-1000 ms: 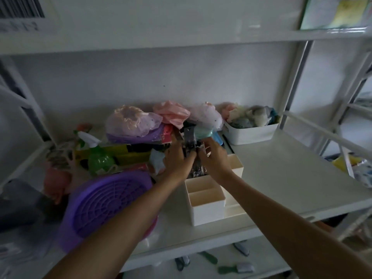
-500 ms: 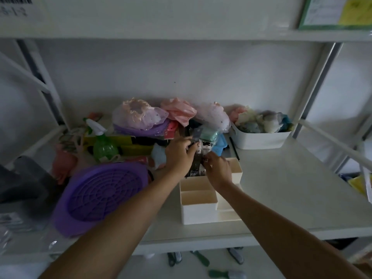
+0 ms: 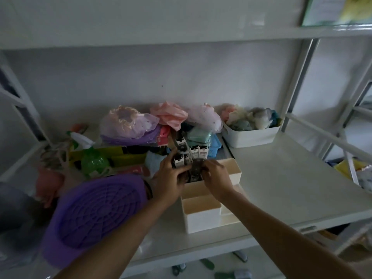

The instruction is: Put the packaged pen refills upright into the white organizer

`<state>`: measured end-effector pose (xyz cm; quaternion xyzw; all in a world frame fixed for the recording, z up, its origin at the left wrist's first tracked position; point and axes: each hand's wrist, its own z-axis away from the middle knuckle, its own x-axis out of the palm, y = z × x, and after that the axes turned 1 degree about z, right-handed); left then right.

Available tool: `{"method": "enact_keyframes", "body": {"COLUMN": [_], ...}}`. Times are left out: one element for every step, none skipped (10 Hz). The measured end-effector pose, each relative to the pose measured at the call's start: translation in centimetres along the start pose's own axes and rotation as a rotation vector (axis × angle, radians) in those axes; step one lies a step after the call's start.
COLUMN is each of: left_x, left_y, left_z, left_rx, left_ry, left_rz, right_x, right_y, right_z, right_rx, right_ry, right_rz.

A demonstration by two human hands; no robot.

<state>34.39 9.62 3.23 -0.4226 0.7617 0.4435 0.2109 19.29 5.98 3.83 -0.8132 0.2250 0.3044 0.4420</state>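
Note:
A white organizer (image 3: pixel 202 220) with several compartments stands near the shelf's front edge. Several packaged pen refills (image 3: pixel 194 151), dark packs with white label tops, stand upright in its rear compartment. My left hand (image 3: pixel 171 179) grips a refill pack (image 3: pixel 180 160) at the compartment's left side. My right hand (image 3: pixel 216 178) pinches a dark pack (image 3: pixel 196 168) over the same compartment. Both hands hide the packs' lower parts. The front compartments look empty.
A purple round basket (image 3: pixel 94 214) lies at the left front. A green spray bottle (image 3: pixel 92 161), bagged fabric items (image 3: pixel 128 125) and a blue basket (image 3: pixel 214 147) crowd behind. A white bin (image 3: pixel 251 135) of soft items sits back right. Bare shelf (image 3: pixel 291 178) extends right.
Both hands have come lower, pushing the refill packs down into the organizer's rear compartment. The camera has moved closer and tilted, so the shelf looks larger.

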Motion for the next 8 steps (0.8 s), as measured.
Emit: {"method": "enact_keyframes", "body": {"left_x": [-1.0, -0.8, 0.9, 1.5, 1.0, 0.6, 0.0, -0.5], "left_y": [1.8, 3.9, 4.6, 4.5, 5.1, 6.3, 8.5, 10.4], "left_z": [-1.6, -3.3, -4.0, -3.3, -3.4, -3.1, -2.2, -0.2], "left_rx": [0.061, 0.075, 0.059, 0.121, 0.081, -0.032, -0.166, -0.225], "left_ry": [0.104, 0.153, -0.115, -0.279, -0.307, -0.279, -0.138, -0.097], "left_rz": [0.169, 0.131, -0.412, -0.646, -0.673, -0.737, -0.644, -0.664], "right_x": [-0.9, -2.0, -2.0, -1.3, -1.2, -2.3, -4.3, -5.9], "right_y": [-0.9, -2.1, -2.3, -0.5, 1.4, 2.3, 3.2, 4.0], "right_z": [-0.9, -2.1, -2.7, -2.1, -1.2, -0.8, -0.6, -0.4], "right_rx": [0.032, -0.002, -0.099, -0.082, -0.110, -0.156, -0.162, -0.117], "right_ry": [0.135, 0.225, 0.123, -0.014, -0.097, -0.149, -0.258, -0.361], "right_rz": [-0.076, -0.142, -0.084, -0.045, -0.041, -0.071, 0.021, 0.164]}}
